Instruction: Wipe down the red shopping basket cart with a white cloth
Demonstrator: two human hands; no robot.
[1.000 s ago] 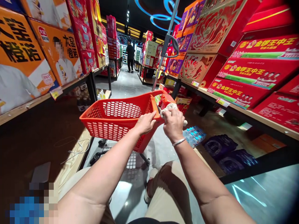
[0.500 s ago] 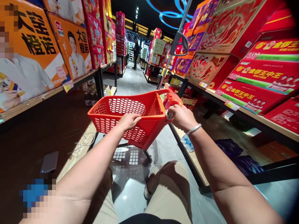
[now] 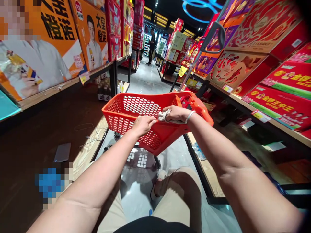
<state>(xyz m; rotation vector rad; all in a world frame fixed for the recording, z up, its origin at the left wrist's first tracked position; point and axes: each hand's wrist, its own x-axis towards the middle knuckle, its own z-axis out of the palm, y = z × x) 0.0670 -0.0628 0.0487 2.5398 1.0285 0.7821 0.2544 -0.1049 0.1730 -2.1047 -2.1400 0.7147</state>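
In front of my legs stands a red plastic shopping cart (image 3: 167, 131) with honeycomb holes in its walls. My left hand (image 3: 143, 125) is closed over the near top rim of its basket. Bunched in my right hand (image 3: 178, 113) is a whitish cloth (image 3: 163, 115), pressed against the same rim a short way right of my left hand. My right fingers are partly hidden by the hand and the cloth. The cart's orange-red handle (image 3: 201, 108) lies to the right, beyond my right wrist. No goods show inside the basket.
Wooden-topped shelves with orange drink boxes (image 3: 94, 38) line the left, and red gift boxes (image 3: 274, 103) line the right. A grey-handled pole (image 3: 213, 38) slants up behind the cart. A person (image 3: 152, 47) stands far down the aisle. A cable (image 3: 98, 134) lies at lower left.
My right hand has moved left with the cloth, from beside the handle onto the near rim. My left hand stays on the rim. The view has shifted slightly.
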